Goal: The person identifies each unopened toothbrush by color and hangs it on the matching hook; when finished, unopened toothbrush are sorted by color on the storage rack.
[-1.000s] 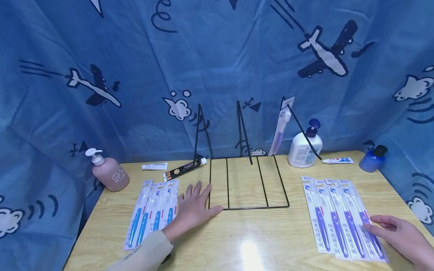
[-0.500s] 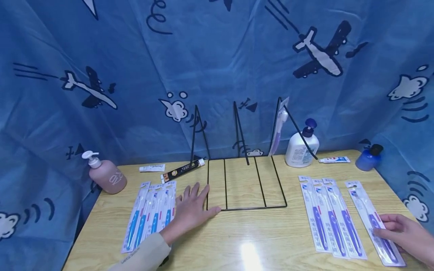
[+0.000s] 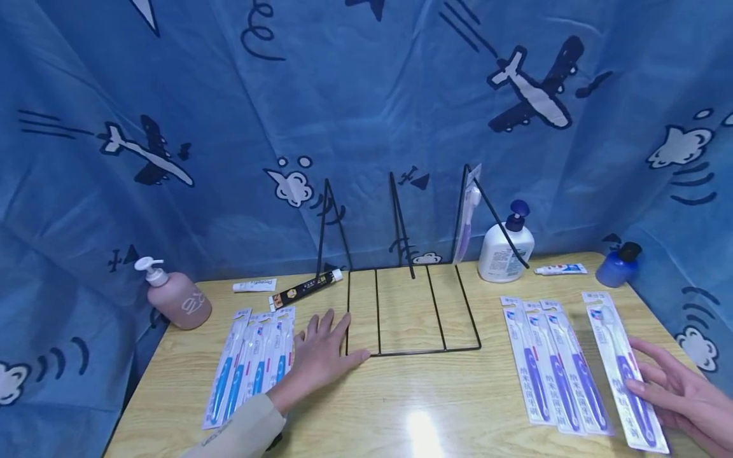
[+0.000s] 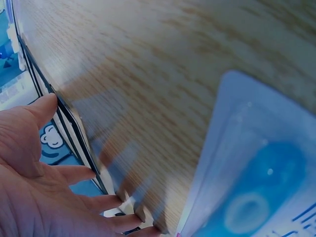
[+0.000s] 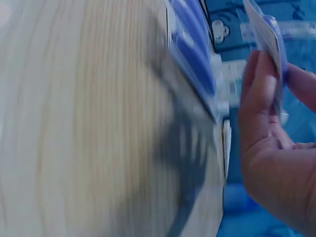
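My right hand point(image 3: 678, 391) pinches a packaged purple toothbrush point(image 3: 624, 372) between thumb and fingers; in the right wrist view the pack point(image 5: 269, 37) is held off the table. Left of it, several packaged purple toothbrushes point(image 3: 554, 369) lie side by side. My left hand point(image 3: 321, 350) is spread, its fingers at the left front of a black wire rack point(image 3: 424, 352). Beside that hand lie several packaged blue toothbrushes point(image 3: 247, 369), partly behind the sleeve. Another purple toothbrush pack point(image 3: 466, 216) hangs upright at the rack's right arm.
Behind the rack's right arm stands a white pump bottle point(image 3: 505, 254). A pink pump bottle point(image 3: 179, 299) is at the left edge, a blue bottle point(image 3: 618, 266) at the right. A black tube point(image 3: 305, 289), a white tube point(image 3: 254, 285) and a small toothpaste tube point(image 3: 561, 270) lie toward the back.
My right hand has taken the rightmost purple toothbrush pack, drawn it right from its row and raised it. The left hand stays by the rack while the head view shifts slightly.
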The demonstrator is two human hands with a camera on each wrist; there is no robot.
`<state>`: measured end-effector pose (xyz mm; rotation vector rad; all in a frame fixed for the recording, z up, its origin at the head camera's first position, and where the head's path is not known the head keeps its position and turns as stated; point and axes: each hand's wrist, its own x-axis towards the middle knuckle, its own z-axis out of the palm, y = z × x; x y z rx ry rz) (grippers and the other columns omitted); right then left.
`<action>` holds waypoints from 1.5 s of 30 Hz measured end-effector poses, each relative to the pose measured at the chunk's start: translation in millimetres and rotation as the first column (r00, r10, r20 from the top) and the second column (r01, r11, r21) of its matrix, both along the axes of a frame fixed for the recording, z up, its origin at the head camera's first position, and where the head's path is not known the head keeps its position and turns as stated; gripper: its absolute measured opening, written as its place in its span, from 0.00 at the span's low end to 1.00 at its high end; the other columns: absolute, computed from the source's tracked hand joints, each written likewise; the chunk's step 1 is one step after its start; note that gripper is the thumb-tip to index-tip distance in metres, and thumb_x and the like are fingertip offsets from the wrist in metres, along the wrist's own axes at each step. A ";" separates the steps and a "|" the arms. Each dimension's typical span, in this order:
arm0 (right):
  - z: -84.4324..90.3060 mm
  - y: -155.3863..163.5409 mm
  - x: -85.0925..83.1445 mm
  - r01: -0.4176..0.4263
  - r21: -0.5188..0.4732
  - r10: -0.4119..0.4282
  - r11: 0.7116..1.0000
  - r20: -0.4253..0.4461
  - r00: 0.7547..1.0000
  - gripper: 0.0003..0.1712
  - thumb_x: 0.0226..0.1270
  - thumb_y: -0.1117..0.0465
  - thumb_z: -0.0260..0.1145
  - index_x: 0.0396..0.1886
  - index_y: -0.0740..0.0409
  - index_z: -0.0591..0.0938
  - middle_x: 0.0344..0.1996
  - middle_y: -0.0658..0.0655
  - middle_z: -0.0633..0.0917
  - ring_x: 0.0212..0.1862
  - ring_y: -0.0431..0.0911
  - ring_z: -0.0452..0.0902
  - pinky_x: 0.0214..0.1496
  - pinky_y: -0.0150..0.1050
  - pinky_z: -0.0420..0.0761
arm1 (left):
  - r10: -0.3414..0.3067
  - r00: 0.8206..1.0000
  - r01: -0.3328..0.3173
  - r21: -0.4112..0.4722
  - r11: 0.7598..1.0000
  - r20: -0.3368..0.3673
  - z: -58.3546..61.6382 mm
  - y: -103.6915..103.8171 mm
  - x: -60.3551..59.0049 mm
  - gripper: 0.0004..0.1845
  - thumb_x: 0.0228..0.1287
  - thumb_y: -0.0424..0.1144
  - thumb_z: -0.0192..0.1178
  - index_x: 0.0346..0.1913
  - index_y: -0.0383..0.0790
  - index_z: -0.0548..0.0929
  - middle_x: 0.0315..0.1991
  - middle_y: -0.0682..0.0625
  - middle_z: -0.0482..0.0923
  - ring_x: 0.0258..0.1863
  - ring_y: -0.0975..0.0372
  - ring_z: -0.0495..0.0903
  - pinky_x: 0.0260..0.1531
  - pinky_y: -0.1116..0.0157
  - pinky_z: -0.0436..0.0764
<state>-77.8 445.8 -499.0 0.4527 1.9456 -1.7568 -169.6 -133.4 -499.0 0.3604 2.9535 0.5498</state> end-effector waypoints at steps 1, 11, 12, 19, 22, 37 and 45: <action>3.9 -7.0 -0.5 -0.010 0.013 0.010 1.000 -0.030 0.999 0.62 0.87 0.57 0.63 0.87 0.50 0.20 0.66 0.68 0.77 0.56 0.54 0.86 0.56 0.59 0.87 | 0.002 1.000 -0.002 0.003 1.000 0.002 -0.1 -0.6 0.0 0.49 0.72 0.69 0.65 0.85 0.41 0.67 0.84 0.31 0.56 0.81 0.29 0.53 0.70 0.21 0.54; 35.1 -69.6 4.8 -0.046 0.084 0.082 0.995 -0.511 0.856 0.38 0.89 0.68 0.56 0.80 0.26 0.56 0.57 0.35 0.84 0.46 0.46 0.89 0.38 0.49 0.91 | 0.003 1.000 -0.003 0.017 1.000 0.001 -1.0 -2.7 0.4 0.49 0.72 0.67 0.66 0.85 0.40 0.67 0.84 0.30 0.55 0.81 0.28 0.52 0.71 0.21 0.53; 39.2 -73.4 4.9 -0.058 0.068 0.086 0.996 -0.564 0.821 0.38 0.88 0.72 0.54 0.80 0.29 0.57 0.57 0.36 0.85 0.45 0.47 0.90 0.36 0.49 0.91 | 0.002 1.000 -0.002 0.016 1.000 -0.003 -1.4 -2.6 0.3 0.49 0.72 0.67 0.66 0.84 0.40 0.67 0.84 0.30 0.55 0.81 0.28 0.52 0.71 0.21 0.53; 57.7 -95.7 6.3 -0.146 -0.072 0.037 0.987 -0.777 0.628 0.46 0.76 0.88 0.50 0.84 0.50 0.61 0.57 0.51 0.89 0.43 0.47 0.90 0.40 0.40 0.90 | -0.006 1.000 0.006 0.000 1.000 -0.013 -3.1 -1.7 -0.6 0.49 0.72 0.68 0.65 0.84 0.42 0.68 0.84 0.31 0.57 0.81 0.28 0.54 0.70 0.22 0.55; 59.0 -105.3 7.1 -0.184 -0.060 0.060 0.981 -0.808 0.586 0.48 0.70 0.92 0.51 0.83 0.55 0.62 0.55 0.53 0.90 0.43 0.46 0.90 0.42 0.38 0.89 | -0.007 1.000 0.007 -0.014 1.000 -0.012 -4.1 -2.1 -0.9 0.49 0.72 0.70 0.64 0.85 0.42 0.68 0.84 0.32 0.57 0.81 0.29 0.54 0.70 0.23 0.56; 50.6 -137.1 -3.6 -0.176 0.110 0.195 0.978 -0.778 0.598 0.43 0.75 0.85 0.59 0.82 0.50 0.64 0.55 0.52 0.90 0.49 0.44 0.90 0.46 0.35 0.87 | -0.001 1.000 0.000 -0.022 1.000 -0.011 -0.7 0.4 0.7 0.49 0.72 0.70 0.64 0.84 0.42 0.68 0.84 0.32 0.57 0.81 0.29 0.55 0.71 0.23 0.56; 42.2 -151.0 -37.9 -0.228 0.000 0.132 0.974 -0.815 0.565 0.37 0.77 0.85 0.57 0.78 0.54 0.67 0.53 0.51 0.86 0.52 0.42 0.89 0.47 0.35 0.88 | 0.000 1.000 -0.001 -0.022 1.000 -0.014 0.3 0.3 -0.4 0.50 0.71 0.70 0.65 0.84 0.42 0.68 0.84 0.32 0.57 0.80 0.29 0.55 0.70 0.22 0.56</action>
